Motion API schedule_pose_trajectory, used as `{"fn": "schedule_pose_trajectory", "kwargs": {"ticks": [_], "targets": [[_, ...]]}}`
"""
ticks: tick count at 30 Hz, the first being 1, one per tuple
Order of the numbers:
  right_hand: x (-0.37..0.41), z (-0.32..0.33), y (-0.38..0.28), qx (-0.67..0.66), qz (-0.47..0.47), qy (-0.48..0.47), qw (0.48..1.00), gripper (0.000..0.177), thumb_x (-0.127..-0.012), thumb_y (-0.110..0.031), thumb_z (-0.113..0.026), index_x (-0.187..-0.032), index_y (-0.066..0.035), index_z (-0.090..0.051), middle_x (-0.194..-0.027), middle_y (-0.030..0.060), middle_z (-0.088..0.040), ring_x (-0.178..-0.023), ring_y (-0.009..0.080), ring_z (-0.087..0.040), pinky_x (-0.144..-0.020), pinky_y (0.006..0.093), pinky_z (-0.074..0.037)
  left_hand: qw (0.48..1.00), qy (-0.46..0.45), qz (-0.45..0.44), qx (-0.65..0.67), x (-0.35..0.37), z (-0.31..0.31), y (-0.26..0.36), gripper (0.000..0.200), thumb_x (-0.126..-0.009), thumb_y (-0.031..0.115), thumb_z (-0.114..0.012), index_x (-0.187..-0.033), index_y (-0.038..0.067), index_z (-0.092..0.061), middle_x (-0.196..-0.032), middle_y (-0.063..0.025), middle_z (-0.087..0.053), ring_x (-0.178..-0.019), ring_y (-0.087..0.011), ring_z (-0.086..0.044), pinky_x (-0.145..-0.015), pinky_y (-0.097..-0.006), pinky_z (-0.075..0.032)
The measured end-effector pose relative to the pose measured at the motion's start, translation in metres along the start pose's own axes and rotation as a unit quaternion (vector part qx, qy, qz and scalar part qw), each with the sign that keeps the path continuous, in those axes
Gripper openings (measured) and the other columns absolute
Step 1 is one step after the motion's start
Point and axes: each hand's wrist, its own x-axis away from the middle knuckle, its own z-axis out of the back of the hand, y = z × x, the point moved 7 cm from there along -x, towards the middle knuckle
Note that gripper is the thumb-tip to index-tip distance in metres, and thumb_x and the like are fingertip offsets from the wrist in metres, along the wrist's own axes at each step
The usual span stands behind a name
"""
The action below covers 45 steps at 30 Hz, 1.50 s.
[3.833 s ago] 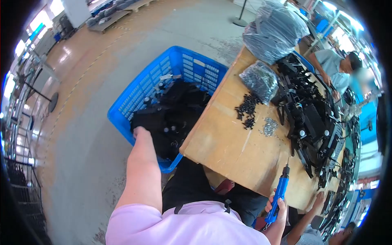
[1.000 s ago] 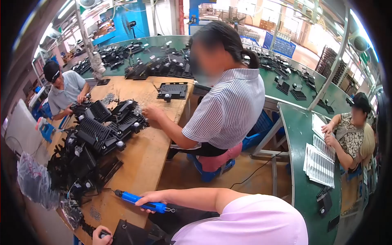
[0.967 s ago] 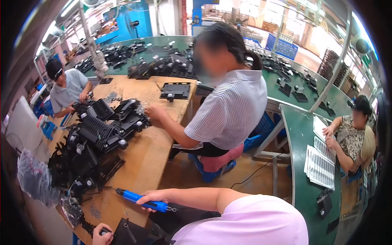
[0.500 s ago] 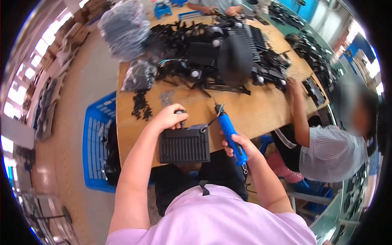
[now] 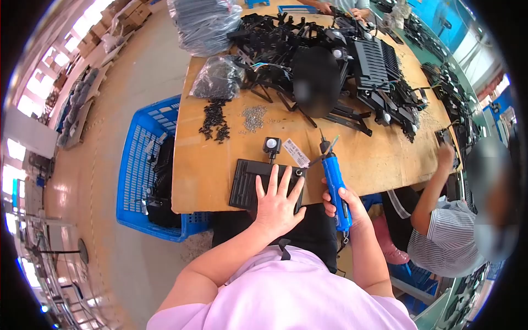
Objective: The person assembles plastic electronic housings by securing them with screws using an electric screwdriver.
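Note:
My left hand [image 5: 276, 212] lies flat with spread fingers on a black finned lamp housing [image 5: 246, 180] at the table's front edge. A small black sensor head [image 5: 271, 145] with a white dome sticks out from the housing's far side. Beside it lies a white printed label [image 5: 297, 153]. In my right hand [image 5: 353, 207] is a blue electric screwdriver [image 5: 336, 181], its bit pointing away from me above the table, right of the housing. A short dark cable with coloured wire ends runs from the housing near the screwdriver's nose.
Dark screws [image 5: 214, 118] and small silver parts [image 5: 253, 118] lie in heaps on the wooden table [image 5: 385, 170]. Behind are a plastic bag [image 5: 217, 77] and piled black brackets [image 5: 269, 41] and lamps. A blue crate [image 5: 127, 181] stands left. A co-worker [image 5: 445, 236] sits right; another is across.
My left hand has moved from the sensor head to lie flat on the housing. The sensor and label have come into sight. My right hand still grips the screwdriver.

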Motion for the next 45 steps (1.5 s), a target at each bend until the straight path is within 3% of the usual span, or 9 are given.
{"fn": "schedule_pose_trajectory", "kwargs": {"ticks": [12, 15, 18, 20, 25, 31, 38, 41, 45], "targets": [[-0.003, 0.006, 0.003, -0.003, -0.007, -0.018, 1.0, 0.085, -0.083, -0.044, -0.081, -0.145, -0.001, -0.042, -0.093, 0.0098, -0.057, -0.062, 0.0153, -0.052, -0.053, 0.0297, -0.043, 0.951, -0.063, -0.272, 0.13, 0.011, 0.032, -0.056, 0.067, -0.071, 0.034, -0.079, -0.135, 0.02, -0.065, -0.151, -0.0101, -0.05, -0.147, -0.0334, -0.039, -0.116, -0.0646, -0.028], [-0.004, 0.009, 0.004, -0.004, -0.006, -0.036, 0.999, 0.088, -0.082, -0.044, -0.082, -0.147, -0.001, -0.04, -0.094, 0.0102, -0.058, -0.061, 0.0151, -0.052, -0.052, 0.0298, -0.043, 0.952, -0.044, -0.249, 0.172, 0.003, 0.037, -0.064, 0.061, -0.076, 0.034, -0.077, -0.133, 0.016, -0.065, -0.144, -0.01, -0.056, -0.142, -0.0326, -0.046, -0.116, -0.0629, -0.029], [-0.005, 0.01, 0.004, -0.012, -0.004, -0.044, 0.999, 0.089, -0.083, -0.044, -0.082, -0.148, -0.001, -0.04, -0.095, 0.0096, -0.057, -0.062, 0.015, -0.051, -0.053, 0.0301, -0.043, 0.951, 0.184, -0.139, 0.205, -0.013, 0.08, -0.101, 0.031, -0.083, 0.009, -0.071, -0.114, 0.011, -0.07, -0.116, -0.0107, -0.069, -0.113, -0.0296, -0.063, -0.104, -0.0476, -0.046], [-0.005, 0.012, 0.007, -0.022, -0.01, -0.046, 0.999, 0.088, -0.083, -0.044, -0.081, -0.148, -0.001, -0.04, -0.096, 0.0091, -0.057, -0.063, 0.015, -0.051, -0.053, 0.0302, -0.043, 0.94, 0.291, 0.017, 0.176, -0.024, 0.091, -0.154, 0.017, -0.087, 0.0, -0.067, -0.101, 0.007, -0.072, -0.103, -0.0114, -0.072, -0.101, -0.0313, -0.068, -0.093, -0.041, -0.052], [-0.006, 0.012, 0.006, -0.033, -0.021, -0.049, 0.998, 0.086, -0.084, -0.043, -0.081, -0.148, -0.002, -0.04, -0.096, 0.0092, -0.057, -0.065, 0.0162, -0.053, -0.056, 0.0312, -0.045, 0.945, 0.231, 0.212, 0.09, -0.051, 0.07, -0.282, 0.013, -0.088, 0.011, -0.071, -0.099, 0.007, -0.075, -0.094, -0.0118, -0.073, -0.087, -0.0285, -0.07, -0.082, -0.0392, -0.054], [-0.007, 0.018, 0.009, -0.052, -0.022, -0.042, 0.998, 0.084, -0.083, -0.041, -0.082, -0.146, -0.001, -0.042, -0.096, 0.0117, -0.059, -0.067, 0.019, -0.057, -0.057, 0.0332, -0.046, 0.982, 0.112, 0.152, 0.018, -0.084, 0.057, -0.277, 0.012, -0.084, 0.019, -0.076, -0.093, 0.01, -0.077, -0.084, -0.01, -0.072, -0.086, -0.0297, -0.068, -0.078, -0.0426, -0.053], [-0.005, 0.012, 0.006, -0.028, -0.027, -0.035, 0.999, 0.088, -0.084, -0.043, -0.081, -0.15, -0.002, -0.039, -0.095, 0.0085, -0.057, -0.064, 0.0152, -0.051, -0.055, 0.0305, -0.044, 0.987, 0.088, 0.126, -0.053, -0.101, 0.044, -0.275, 0.01, -0.08, 0.021, -0.078, -0.086, 0.014, -0.075, -0.084, -0.0068, -0.071, -0.087, -0.0296, -0.068, -0.079, -0.0444, -0.053], [-0.005, 0.01, 0.004, -0.025, -0.019, -0.029, 0.999, 0.088, -0.083, -0.042, -0.082, -0.148, -0.002, -0.041, -0.093, 0.0083, -0.056, -0.064, 0.0152, -0.052, -0.055, 0.0304, -0.044, 0.975, 0.108, 0.192, 0.024, -0.097, 0.055, -0.275, 0.006, -0.084, 0.013, -0.074, -0.09, 0.011, -0.073, -0.09, -0.0083, -0.074, -0.086, -0.025, -0.07, -0.079, -0.0384, -0.054], [0.006, 0.012, 0.0, 0.013, 0.028, -0.006, 1.0, 0.087, -0.078, -0.039, -0.086, -0.144, 0.0, -0.043, -0.092, 0.0091, -0.057, -0.063, 0.017, -0.057, -0.053, 0.0309, -0.046, 0.89, 0.15, 0.258, 0.344, -0.074, 0.076, -0.249, 0.009, -0.091, 0.008, -0.07, -0.1, 0.006, -0.072, -0.091, -0.0061, -0.074, -0.086, -0.0165, -0.07, -0.077, -0.0335, -0.055]]}}
